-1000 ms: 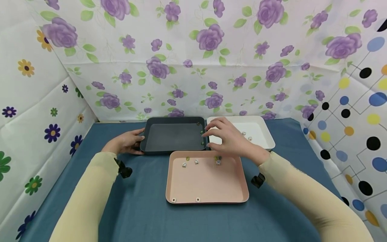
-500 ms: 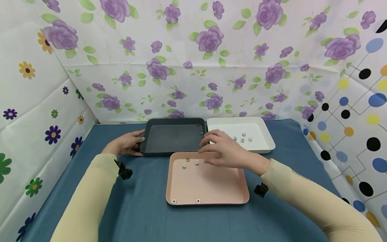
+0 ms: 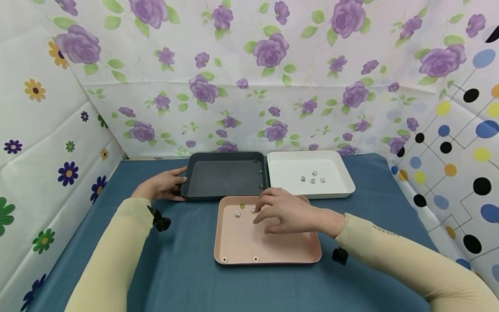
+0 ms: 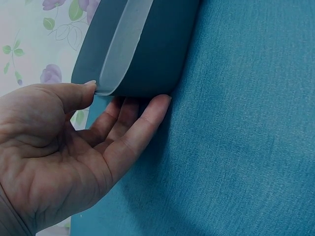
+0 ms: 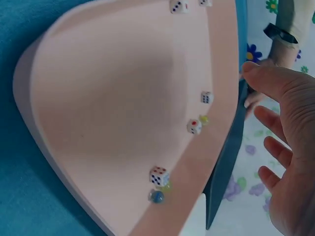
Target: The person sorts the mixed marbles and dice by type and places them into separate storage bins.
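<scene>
My left hand (image 3: 165,184) grips the left end of the dark grey tray (image 3: 218,177); in the left wrist view the thumb lies on its rim and fingers press against its outer wall. My right hand (image 3: 290,212) hovers over the pink tray (image 3: 249,242), fingers loosely bent and nothing between them. In the right wrist view, white dice (image 5: 159,176) lie in the pink tray beside yellow-green beads (image 5: 204,119) and a blue glassy bead (image 5: 156,196). From the head, my right hand covers some of these. Two dice (image 3: 255,259) sit along the near rim.
A white tray (image 3: 286,167) stands right of the dark one, with several dice (image 3: 313,181) in it. Small green and amber beads (image 3: 260,172) lie along the dark tray's right side. Blue cloth (image 3: 175,260) covers the table; patterned sheets (image 3: 234,99) hang around it.
My right hand has come down from beside the dark and white trays to above the pink tray, uncovering dice in the white tray. My left hand stays on the dark tray.
</scene>
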Available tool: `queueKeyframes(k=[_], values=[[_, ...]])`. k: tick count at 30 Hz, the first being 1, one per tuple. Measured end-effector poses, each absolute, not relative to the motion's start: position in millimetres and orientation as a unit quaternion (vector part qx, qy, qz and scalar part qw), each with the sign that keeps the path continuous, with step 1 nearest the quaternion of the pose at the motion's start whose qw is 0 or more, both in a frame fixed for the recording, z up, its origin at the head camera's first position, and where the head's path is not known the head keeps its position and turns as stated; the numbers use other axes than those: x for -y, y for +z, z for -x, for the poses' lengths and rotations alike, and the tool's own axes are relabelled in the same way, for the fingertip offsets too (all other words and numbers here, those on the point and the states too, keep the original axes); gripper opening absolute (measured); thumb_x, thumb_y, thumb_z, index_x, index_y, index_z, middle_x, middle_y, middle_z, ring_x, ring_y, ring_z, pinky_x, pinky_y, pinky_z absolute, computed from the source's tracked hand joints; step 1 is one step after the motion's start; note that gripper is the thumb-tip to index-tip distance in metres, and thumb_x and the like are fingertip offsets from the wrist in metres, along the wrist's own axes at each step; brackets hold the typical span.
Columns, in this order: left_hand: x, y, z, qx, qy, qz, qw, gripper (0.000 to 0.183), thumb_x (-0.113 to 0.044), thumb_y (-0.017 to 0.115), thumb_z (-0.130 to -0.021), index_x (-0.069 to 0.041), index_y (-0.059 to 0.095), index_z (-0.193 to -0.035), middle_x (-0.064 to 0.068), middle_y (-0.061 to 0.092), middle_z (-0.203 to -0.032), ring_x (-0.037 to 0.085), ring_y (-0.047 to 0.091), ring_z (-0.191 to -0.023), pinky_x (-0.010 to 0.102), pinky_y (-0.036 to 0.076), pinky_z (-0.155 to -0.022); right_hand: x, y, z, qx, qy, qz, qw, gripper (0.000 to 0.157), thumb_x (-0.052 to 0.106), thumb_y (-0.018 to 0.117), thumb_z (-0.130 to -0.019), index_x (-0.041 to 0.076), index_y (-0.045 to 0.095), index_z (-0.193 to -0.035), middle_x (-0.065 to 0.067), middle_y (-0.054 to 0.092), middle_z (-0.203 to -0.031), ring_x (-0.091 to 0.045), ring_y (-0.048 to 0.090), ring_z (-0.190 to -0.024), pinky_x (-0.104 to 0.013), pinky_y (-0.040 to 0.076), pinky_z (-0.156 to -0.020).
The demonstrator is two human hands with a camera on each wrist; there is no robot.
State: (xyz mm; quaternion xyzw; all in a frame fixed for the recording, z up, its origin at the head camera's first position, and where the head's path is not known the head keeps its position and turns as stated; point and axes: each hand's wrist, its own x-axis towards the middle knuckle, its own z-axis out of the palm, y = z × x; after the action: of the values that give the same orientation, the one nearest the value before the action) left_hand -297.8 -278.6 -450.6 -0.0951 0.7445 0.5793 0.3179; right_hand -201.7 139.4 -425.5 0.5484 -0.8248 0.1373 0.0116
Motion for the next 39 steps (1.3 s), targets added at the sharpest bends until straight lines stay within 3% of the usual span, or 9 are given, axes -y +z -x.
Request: queueKeyframes(k=[9,20,39], values=[[280,-451,299,-0.741,0.581,0.098,0.320,0.064,-0.017,0.034,-0.115,-0.034,0.000,-0.165,0.028,0.033,-0.159,0.043,0.046,-0.138,0.053,0.057,-0.093,-130,-436,197,0.823,0.088,-0.560,-0.040,0.024,0.034,0.084,-0.087,0.034,0.080,-0.110,0.010,0.063,-0.121,-0.017,0.043,-0.130,-0.037,0.035,-0.112],[279,-450,298,-0.740,0.582,0.099,0.323,0.064,-0.017,0.034,-0.115,-0.034,-0.001,-0.165,0.027,0.031,-0.161,0.043,0.044,-0.139,0.054,0.056,-0.094,-119,-446,191,0.806,0.091,-0.580,-0.074,0.021,0.030,0.084,-0.088,0.036,0.080,-0.108,0.007,0.064,-0.121,-0.016,0.043,-0.127,-0.040,0.039,-0.109],[278,-449,297,-0.744,0.580,0.098,0.316,0.063,-0.018,0.034,-0.115,-0.034,0.000,-0.165,0.027,0.032,-0.159,0.044,0.045,-0.138,0.053,0.057,-0.093,-109,-462,183,0.775,0.087,-0.621,-0.078,0.014,0.039,0.083,-0.089,0.036,0.081,-0.103,0.007,0.065,-0.122,-0.014,0.045,-0.125,-0.033,0.039,-0.109]])
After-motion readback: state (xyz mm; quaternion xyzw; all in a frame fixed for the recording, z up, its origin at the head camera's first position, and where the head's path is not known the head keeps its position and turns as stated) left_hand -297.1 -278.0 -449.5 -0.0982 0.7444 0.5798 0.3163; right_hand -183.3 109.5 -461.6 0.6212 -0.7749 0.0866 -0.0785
